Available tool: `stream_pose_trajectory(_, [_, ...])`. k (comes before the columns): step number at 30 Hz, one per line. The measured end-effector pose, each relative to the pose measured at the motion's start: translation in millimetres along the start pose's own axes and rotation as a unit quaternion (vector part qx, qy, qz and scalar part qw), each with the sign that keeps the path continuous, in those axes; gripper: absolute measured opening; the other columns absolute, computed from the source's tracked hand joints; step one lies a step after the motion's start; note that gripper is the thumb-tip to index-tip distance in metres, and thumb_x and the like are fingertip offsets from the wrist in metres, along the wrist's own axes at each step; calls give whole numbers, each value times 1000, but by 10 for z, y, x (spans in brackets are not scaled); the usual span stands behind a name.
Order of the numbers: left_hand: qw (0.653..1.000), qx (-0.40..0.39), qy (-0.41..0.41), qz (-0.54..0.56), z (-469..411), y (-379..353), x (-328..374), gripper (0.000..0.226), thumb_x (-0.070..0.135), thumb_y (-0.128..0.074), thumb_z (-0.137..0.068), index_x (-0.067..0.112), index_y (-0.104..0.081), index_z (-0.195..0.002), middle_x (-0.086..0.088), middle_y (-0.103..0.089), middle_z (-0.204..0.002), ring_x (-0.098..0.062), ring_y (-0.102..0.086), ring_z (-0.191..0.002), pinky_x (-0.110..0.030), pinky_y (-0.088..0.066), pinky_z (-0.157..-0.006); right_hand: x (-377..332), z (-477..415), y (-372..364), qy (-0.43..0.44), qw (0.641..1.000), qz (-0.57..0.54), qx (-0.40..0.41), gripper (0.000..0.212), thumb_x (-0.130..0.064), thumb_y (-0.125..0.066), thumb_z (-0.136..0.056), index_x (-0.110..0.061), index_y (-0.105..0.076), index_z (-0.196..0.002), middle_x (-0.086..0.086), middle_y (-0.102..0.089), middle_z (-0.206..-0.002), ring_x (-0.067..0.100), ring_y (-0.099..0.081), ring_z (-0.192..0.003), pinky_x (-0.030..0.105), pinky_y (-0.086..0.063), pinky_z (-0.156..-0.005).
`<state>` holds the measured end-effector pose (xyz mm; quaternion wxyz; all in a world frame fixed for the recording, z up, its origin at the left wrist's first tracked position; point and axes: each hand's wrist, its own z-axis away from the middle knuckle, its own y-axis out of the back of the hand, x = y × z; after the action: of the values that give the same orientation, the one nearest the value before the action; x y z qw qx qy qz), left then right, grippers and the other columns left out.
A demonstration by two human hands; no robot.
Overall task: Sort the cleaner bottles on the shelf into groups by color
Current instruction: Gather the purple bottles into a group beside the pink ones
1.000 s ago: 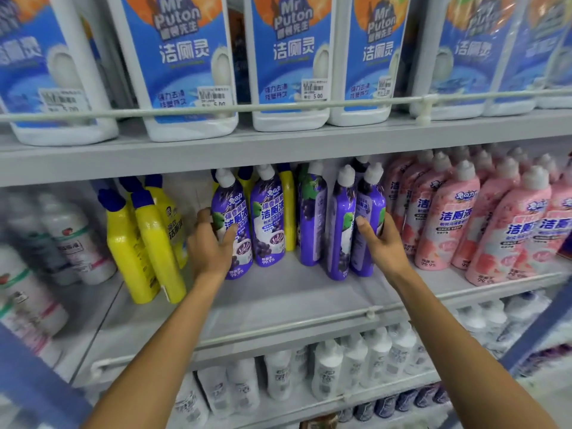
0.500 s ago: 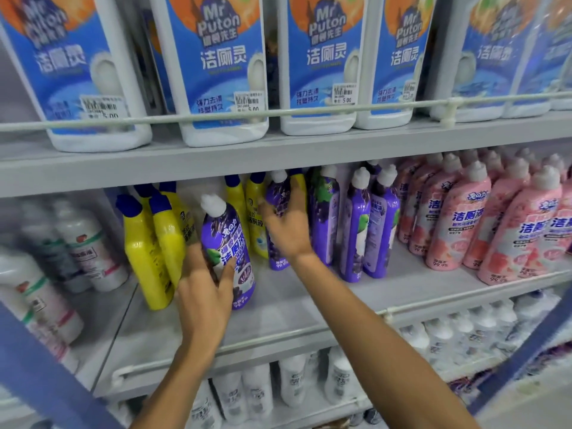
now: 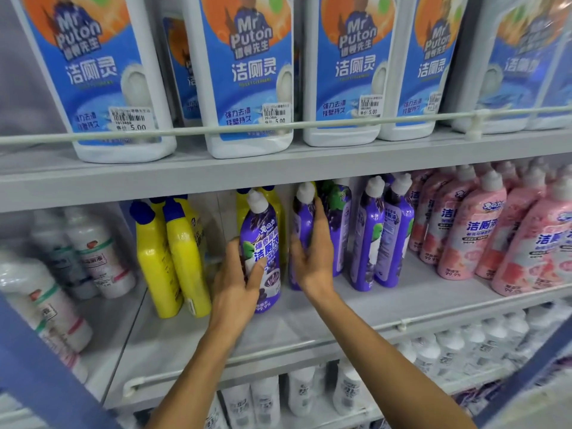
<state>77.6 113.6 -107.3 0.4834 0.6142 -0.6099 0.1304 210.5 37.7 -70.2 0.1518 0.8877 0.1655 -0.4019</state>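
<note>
Gripping "洁厕液" purple bottle (image 3: 262,243), left hand (image 3: 238,281); second purple bottle (image 3: 301,226), right hand (image 3: 313,258).

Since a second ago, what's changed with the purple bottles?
The right hand left the far-right purple bottle and now grips the second purple bottle. The left hand has pulled the front purple bottle forward, still holding it. Yellow bottles and pink bottles stayed.

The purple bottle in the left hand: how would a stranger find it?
On the middle shelf, find the purple bottles between yellow bottles and pink bottles. It is the leftmost purple bottle, gripped by the left hand, label facing you.
</note>
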Motion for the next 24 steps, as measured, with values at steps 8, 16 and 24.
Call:
stream_pose_trajectory(8, [997,-30,-42,54,45,-654,317,44,36,-64,-99,21,-47,-137,0,-72,-118,-26,-70,-100,-40,-58,-82,15,342,708,4,995,85,49,76,-3,-64,-95,-9,-26,-160,-2,-35,-163,10,-32,-151,22,-27,-121])
stream_pose_trajectory(16, [981,-48,38,185,11,-964,528,53,65,-52,-94,28,-61,-130,5,-71,-125,-18,-66,-116,-45,-53,-101,150,289,870,10,992,112,56,76,-7,-64,-97,-10,-22,-161,-2,-30,-165,10,-28,-152,23,-24,-123])
stream_pose_trajectory(24, [981,47,188,-22,-1130,-394,-31,87,36,-76,-90,3,-32,-158,-20,-42,-159,-39,-38,-148,-46,-34,-119,138,292,858,3,993,110,51,76,-8,-62,-99,-11,-19,-162,-1,-29,-166,8,-26,-153,14,-20,-121])
